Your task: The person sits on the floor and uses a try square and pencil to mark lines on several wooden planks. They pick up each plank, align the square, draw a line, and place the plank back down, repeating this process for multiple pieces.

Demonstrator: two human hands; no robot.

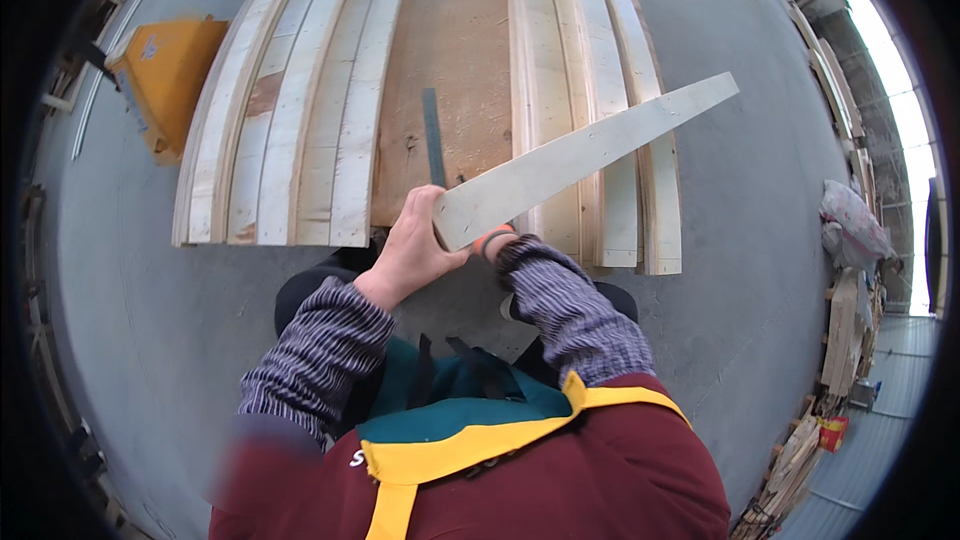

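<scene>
Pale flat plank, few small dark specks on its face, held up over the brown worktop and the right-hand boards. Long axis diagonal: near end by the person, far end out to the right. Left grip clamped on near end. Right grip mostly hidden behind plank, can't tell its state. Underside hidden.

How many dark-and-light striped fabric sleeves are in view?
2: the left sleeve leads to the left hand, which holds a long pale wooden board; the right sleeve leads to the right hand, mostly hidden by that board.
</scene>
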